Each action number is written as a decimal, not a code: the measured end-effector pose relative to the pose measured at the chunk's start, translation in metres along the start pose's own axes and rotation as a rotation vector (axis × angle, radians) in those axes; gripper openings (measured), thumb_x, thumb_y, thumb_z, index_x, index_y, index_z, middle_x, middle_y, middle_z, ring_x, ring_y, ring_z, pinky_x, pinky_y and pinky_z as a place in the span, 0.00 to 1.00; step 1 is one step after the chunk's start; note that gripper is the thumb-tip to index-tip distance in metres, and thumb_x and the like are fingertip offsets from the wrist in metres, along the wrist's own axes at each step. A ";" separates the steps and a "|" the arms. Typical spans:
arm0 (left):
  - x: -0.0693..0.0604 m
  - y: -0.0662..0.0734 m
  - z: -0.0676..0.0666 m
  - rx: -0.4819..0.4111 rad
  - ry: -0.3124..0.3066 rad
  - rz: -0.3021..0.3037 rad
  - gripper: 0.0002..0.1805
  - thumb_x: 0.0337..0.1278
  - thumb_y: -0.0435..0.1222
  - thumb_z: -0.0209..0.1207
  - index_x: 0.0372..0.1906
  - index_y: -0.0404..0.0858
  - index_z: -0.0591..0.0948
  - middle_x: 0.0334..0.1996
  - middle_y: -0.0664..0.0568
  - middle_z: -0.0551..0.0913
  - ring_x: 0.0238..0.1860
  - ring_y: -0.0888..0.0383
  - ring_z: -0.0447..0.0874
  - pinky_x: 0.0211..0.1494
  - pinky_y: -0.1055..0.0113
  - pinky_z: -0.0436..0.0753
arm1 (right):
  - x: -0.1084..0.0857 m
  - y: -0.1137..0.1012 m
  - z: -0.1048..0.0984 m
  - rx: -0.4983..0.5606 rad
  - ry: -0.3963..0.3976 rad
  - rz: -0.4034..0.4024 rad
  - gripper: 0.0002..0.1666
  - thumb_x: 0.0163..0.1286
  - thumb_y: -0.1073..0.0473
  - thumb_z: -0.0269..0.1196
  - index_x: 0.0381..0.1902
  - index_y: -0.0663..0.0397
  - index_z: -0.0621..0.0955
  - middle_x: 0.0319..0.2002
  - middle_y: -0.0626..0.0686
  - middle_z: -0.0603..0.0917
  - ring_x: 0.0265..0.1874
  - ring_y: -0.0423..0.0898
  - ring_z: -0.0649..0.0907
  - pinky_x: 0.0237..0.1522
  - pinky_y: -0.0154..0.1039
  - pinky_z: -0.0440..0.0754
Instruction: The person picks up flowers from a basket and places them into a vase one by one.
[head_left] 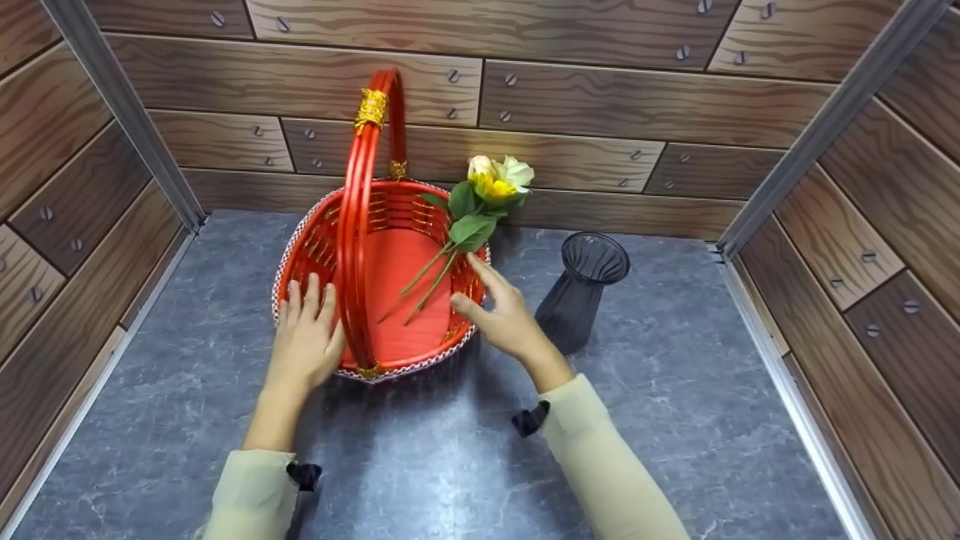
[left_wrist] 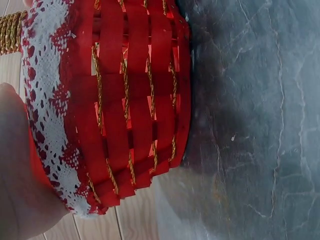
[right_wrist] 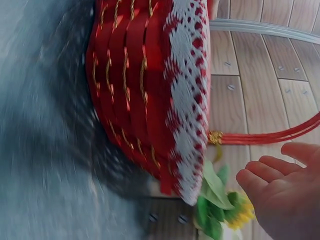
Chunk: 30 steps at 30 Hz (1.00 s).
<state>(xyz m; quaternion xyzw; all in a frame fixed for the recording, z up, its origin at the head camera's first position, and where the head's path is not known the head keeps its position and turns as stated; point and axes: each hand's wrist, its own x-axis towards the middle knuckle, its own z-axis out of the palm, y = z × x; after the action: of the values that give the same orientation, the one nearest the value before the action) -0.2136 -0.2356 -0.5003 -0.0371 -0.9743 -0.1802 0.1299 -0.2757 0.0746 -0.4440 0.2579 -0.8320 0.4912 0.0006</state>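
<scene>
A red woven basket (head_left: 409, 259) with a tall arched handle (head_left: 358, 202) and a lace-trimmed rim stands on the grey surface. My left hand (head_left: 306, 337) lies over its near left rim, fingers stretched toward the inside. In the left wrist view that hand (left_wrist: 25, 175) shows beside the white lace (left_wrist: 47, 95). My right hand (head_left: 506, 311) is at the right rim, thumb and forefinger spread, holding nothing. Artificial flowers (head_left: 499, 180), white and yellow with green leaves, lean on the basket's back right rim, their stems inside. The right wrist view shows the right hand (right_wrist: 287, 185) open near them.
A dark ribbed glass vase (head_left: 574, 300) stands to the right of the basket, close to the right hand. Wood-patterned panels (head_left: 570, 97) rise behind and on both sides. Metal strips (head_left: 795, 405) edge the grey marbled surface (head_left: 675, 420).
</scene>
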 end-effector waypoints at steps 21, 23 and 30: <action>0.003 0.000 0.005 0.059 -0.043 -0.059 0.39 0.75 0.51 0.38 0.77 0.28 0.52 0.78 0.30 0.45 0.78 0.33 0.41 0.80 0.43 0.40 | 0.060 0.007 0.048 1.121 0.182 0.547 0.41 0.79 0.43 0.47 0.77 0.64 0.56 0.76 0.66 0.60 0.76 0.59 0.61 0.77 0.51 0.57; 0.004 0.000 0.006 0.056 -0.036 -0.060 0.39 0.75 0.52 0.38 0.77 0.28 0.51 0.78 0.31 0.45 0.79 0.34 0.41 0.80 0.44 0.41 | 0.064 0.010 0.052 1.162 0.175 0.571 0.42 0.79 0.42 0.47 0.78 0.63 0.54 0.76 0.66 0.58 0.76 0.59 0.60 0.77 0.50 0.56; 0.003 -0.002 0.009 0.034 -0.014 -0.073 0.40 0.74 0.52 0.40 0.77 0.28 0.52 0.78 0.32 0.46 0.79 0.36 0.41 0.80 0.45 0.45 | 0.077 0.021 0.060 1.280 0.159 0.624 0.42 0.79 0.42 0.44 0.79 0.60 0.50 0.78 0.65 0.53 0.78 0.59 0.53 0.79 0.49 0.50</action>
<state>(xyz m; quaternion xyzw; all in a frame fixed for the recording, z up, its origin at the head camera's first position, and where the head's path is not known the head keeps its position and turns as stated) -0.2191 -0.2336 -0.5085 -0.0004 -0.9788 -0.1682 0.1169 -0.3358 0.0002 -0.4727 -0.0790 -0.4130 0.8774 -0.2310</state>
